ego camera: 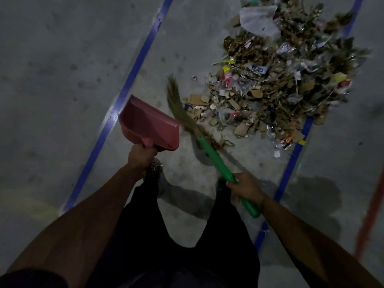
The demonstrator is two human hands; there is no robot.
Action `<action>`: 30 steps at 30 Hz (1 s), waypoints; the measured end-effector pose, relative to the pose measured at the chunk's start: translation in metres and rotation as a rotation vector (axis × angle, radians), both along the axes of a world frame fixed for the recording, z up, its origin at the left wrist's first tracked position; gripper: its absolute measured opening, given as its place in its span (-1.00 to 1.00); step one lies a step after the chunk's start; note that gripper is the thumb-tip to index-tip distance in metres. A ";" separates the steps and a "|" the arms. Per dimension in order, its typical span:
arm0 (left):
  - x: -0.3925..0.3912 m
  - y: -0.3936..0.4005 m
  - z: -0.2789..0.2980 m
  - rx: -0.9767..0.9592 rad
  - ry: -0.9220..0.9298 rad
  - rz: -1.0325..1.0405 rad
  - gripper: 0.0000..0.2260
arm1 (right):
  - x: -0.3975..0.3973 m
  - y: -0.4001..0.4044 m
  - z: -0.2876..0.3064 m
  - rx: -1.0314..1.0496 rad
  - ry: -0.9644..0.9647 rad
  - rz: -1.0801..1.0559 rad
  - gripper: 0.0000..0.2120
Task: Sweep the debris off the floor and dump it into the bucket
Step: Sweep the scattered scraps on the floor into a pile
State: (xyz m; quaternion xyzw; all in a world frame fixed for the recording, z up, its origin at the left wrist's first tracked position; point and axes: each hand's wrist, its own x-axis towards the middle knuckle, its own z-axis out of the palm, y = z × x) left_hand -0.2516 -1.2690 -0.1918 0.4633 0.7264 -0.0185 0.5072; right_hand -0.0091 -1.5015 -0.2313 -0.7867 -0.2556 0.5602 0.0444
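While we are standing over the grey concrete floor point(62, 59), we are gripping the handle of the one pink plastic dustpan point(150, 124) with our left hand point(141, 155) and wrapping our right hand point(246, 189) around the green handle of the one straw-bristled broom point(209, 151). We are judging the sweeping step as just beginning, since the single big heap of dry leaves, cardboard scraps and plastic wrappers point(276, 80) is lying between the two blue tape lines point(133, 80), just beyond the bristles. Next we are needing to lower the pan's lip to the floor at the heap's near edge and drag debris in; no bucket is showing.
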 end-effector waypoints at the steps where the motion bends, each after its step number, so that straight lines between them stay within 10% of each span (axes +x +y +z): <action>1: 0.011 -0.012 0.001 0.010 0.004 0.005 -0.91 | 0.023 -0.005 -0.005 -0.008 -0.016 0.003 -0.88; 17: 0.124 -0.095 -0.005 -0.007 -0.016 0.215 -0.96 | 0.264 0.048 -0.060 0.053 0.023 -0.528 -0.82; 30: 0.123 -0.127 0.001 0.000 -0.087 0.241 -0.93 | 0.208 -0.005 0.003 0.297 0.009 -0.784 -0.86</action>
